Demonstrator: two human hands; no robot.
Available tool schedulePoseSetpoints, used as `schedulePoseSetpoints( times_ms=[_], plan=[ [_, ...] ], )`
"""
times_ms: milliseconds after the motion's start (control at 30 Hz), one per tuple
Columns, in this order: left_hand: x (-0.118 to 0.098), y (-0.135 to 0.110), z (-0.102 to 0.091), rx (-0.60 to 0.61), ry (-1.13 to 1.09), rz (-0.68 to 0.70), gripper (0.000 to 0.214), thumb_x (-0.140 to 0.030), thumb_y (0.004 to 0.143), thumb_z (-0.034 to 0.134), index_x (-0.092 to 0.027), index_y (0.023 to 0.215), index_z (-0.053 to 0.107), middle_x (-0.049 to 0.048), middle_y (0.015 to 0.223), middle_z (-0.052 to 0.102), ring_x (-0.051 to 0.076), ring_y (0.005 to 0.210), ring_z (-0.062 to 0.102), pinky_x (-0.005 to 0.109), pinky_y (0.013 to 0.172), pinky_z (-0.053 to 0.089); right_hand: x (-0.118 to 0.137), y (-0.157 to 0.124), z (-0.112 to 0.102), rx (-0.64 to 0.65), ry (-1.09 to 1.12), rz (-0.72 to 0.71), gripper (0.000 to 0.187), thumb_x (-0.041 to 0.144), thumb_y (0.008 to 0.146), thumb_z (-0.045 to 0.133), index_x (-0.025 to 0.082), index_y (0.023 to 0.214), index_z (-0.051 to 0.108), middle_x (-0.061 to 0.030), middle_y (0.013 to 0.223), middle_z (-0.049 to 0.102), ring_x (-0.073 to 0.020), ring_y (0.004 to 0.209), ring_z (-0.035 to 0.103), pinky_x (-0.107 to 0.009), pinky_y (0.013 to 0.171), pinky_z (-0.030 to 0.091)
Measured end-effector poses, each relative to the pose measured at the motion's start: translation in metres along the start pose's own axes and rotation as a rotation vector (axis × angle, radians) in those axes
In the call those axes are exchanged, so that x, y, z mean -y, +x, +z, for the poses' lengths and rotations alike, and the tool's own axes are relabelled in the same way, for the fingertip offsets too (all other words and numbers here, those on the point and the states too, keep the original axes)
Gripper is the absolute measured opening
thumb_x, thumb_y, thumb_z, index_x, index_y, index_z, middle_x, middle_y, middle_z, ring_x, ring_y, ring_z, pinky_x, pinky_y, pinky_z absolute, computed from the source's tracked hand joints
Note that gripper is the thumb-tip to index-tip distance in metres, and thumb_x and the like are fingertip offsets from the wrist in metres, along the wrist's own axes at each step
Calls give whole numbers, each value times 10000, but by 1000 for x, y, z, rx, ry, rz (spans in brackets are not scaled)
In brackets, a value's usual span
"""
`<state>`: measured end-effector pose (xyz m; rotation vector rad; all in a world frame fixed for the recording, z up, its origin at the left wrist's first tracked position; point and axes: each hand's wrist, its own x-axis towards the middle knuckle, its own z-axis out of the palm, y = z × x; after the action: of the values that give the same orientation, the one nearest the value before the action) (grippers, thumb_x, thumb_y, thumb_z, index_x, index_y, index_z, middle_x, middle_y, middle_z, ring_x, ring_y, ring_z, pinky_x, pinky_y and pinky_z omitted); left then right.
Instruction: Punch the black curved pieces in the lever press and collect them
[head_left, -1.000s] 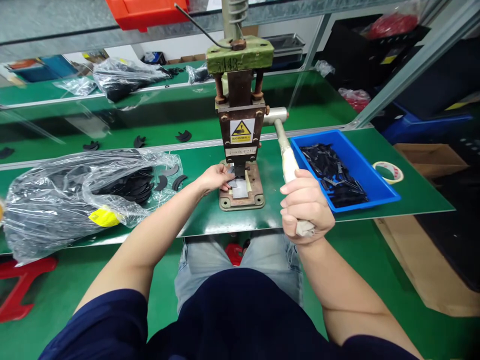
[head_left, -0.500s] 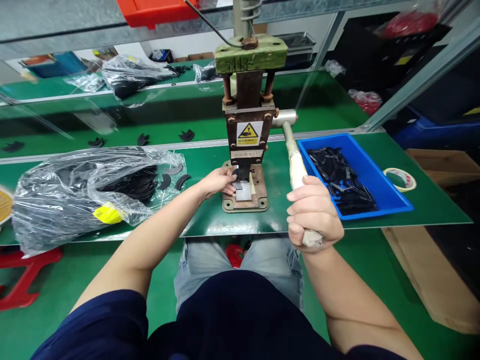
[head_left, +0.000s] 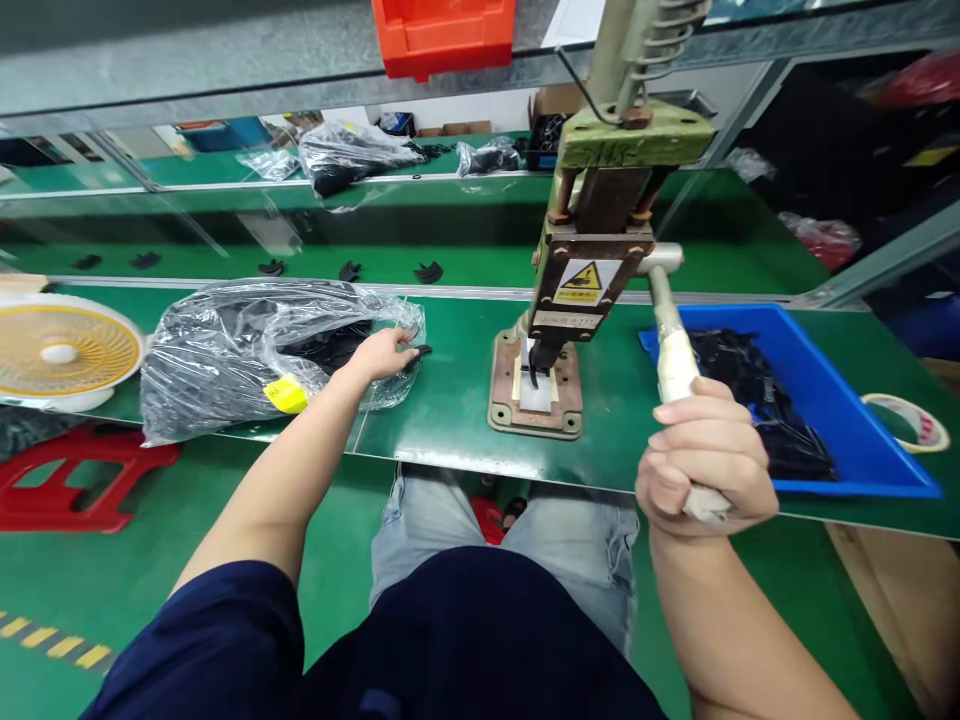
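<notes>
My right hand (head_left: 709, 455) is closed around the wrapped lever handle (head_left: 675, 355) of a green and rusty hand press (head_left: 592, 250). Under the ram, a black curved piece (head_left: 533, 368) stands on the press base (head_left: 501, 385) by a light metal plate (head_left: 535, 395). To the left, my left hand (head_left: 386, 353) reaches over the mouth of a clear plastic bag (head_left: 210, 350) full of black curved pieces. Its thumb and forefinger are apart, close to a loose black curved piece (head_left: 423, 352); whether they touch it is unclear.
A blue bin (head_left: 862, 470) of black parts stands right of the press, with a tape roll (head_left: 919, 425) beside it. At far left lies a fan (head_left: 67, 350). Several black pieces (head_left: 428, 271) sit along the bench's back. An orange bin (head_left: 446, 35) hangs above.
My left hand has left the press base and moved left to the bag, leaving a black piece under the ram. My right hand still grips the lever. The view has shifted left.
</notes>
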<state>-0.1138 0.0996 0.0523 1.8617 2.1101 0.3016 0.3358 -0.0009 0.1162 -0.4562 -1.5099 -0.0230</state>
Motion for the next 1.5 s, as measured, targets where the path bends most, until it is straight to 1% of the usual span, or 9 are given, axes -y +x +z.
schedulePoseSetpoints(
  times_ms=[133,300,567,867,1000,1100,1200,1300,1500],
  plan=[
    [0,7,16,63,113,49,490,-467,870,785,-202,1279,737,144,1340,732,309,1194,708,356,1028,520,1,1,-1,2,-20,-13,212,346,864,711,251,702,610,49,677,642,-185,783,721,-580,980,601],
    [0,18,20,175,32,-46,474,-438,827,836,-191,1213,715,90,1094,777,248,968,741,301,844,536,3,4,-2,43,-31,-25,182,303,859,695,241,718,599,41,692,638,-194,786,722,-592,975,597],
    [6,22,19,214,15,-78,533,-494,720,899,-188,1123,733,80,985,757,252,903,736,311,792,540,6,6,-2,61,-19,-6,148,254,836,692,236,723,598,40,711,647,-195,803,725,-596,1014,584],
    [8,16,9,247,-12,79,750,-435,771,849,-278,1478,654,117,1366,649,269,1166,704,357,1111,520,5,5,0,45,-31,-21,154,266,838,678,235,715,591,41,702,635,-197,795,726,-586,1014,591],
    [7,14,5,253,-10,114,644,-373,729,856,-282,1353,725,97,1257,673,256,1135,696,361,1116,516,4,5,-3,59,-30,-22,118,232,793,693,248,722,600,40,694,635,-210,778,721,-596,991,592],
    [4,12,-1,242,-52,126,452,-386,725,855,-247,1140,745,52,1049,713,231,960,703,332,958,561,5,6,-3,65,-23,-13,99,226,792,684,251,736,606,40,702,642,-211,782,719,-598,996,587],
    [-9,7,-12,207,-81,138,278,-490,857,759,-235,943,691,14,820,670,216,791,667,309,784,533,6,5,-2,65,-25,-12,107,237,811,676,246,738,597,39,709,641,-206,792,717,-593,1005,584],
    [-37,-2,-14,102,-83,198,326,-535,1013,576,-227,954,667,34,818,678,237,822,679,315,785,511,5,5,0,49,-26,-22,124,241,819,676,242,738,582,42,711,635,-196,800,712,-585,1012,581],
    [-105,-24,30,157,34,352,282,-371,1094,463,-166,1119,654,163,1143,731,287,1076,706,354,950,521,8,6,-2,74,-39,-15,128,258,848,672,237,752,590,38,725,634,-192,823,717,-601,1042,579]
  ],
)
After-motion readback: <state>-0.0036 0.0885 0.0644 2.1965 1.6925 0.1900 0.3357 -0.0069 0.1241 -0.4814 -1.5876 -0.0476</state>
